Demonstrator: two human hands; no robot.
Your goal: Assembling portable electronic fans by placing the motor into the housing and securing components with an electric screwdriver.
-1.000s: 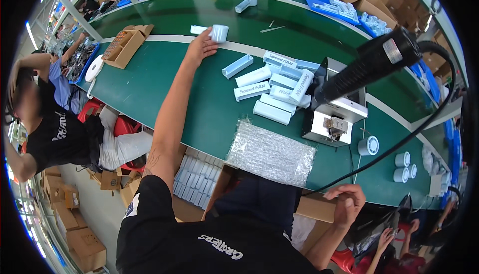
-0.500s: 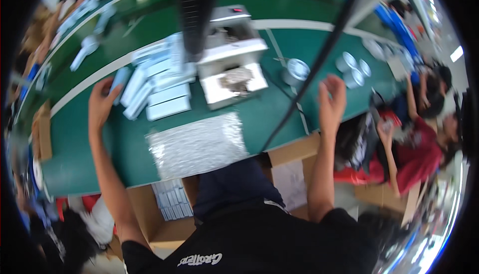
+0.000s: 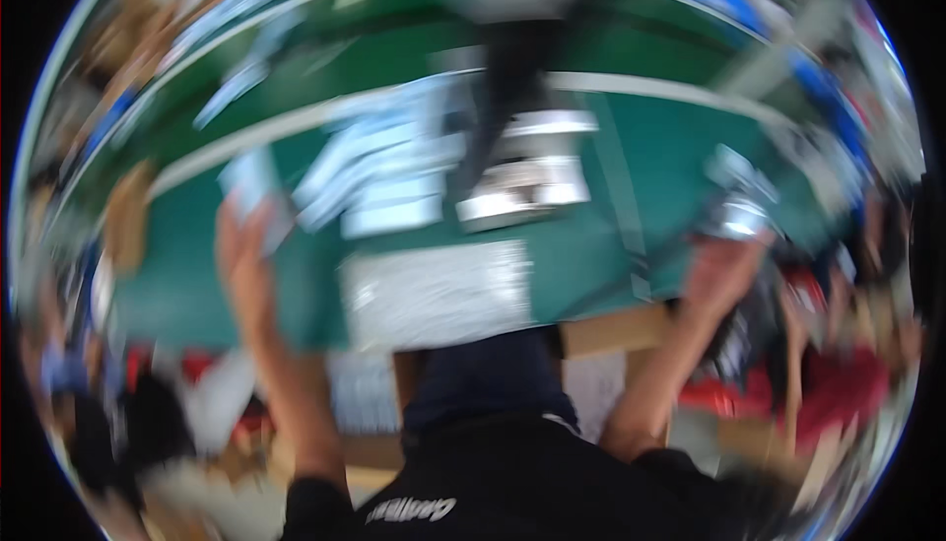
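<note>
My left hand (image 3: 246,240) grips a light blue box (image 3: 252,178) at the left of the green table; motion smears both. To its right lies a heap of similar light blue boxes (image 3: 394,171). At the far right my right hand (image 3: 727,267) is closed about a silvery round container (image 3: 741,216), its fingers partly hidden and blurred. More pale, shiny containers (image 3: 731,165) stand just beyond that hand. In front of me, a silvery bubble-wrap sheet (image 3: 439,295) lies flat on the table.
A white boxy device (image 3: 532,181) stands mid-table, partly behind a dark post (image 3: 507,68). Open cardboard boxes (image 3: 616,329) sit below the near table edge. Brown cardboard (image 3: 130,218) stands at the left end. Another person in a red top (image 3: 838,398) is at the right.
The view has shifted. My left hand has taken hold of the box and tilted it. My right hand has moved right; the lone round container near the table seam is gone from there.
</note>
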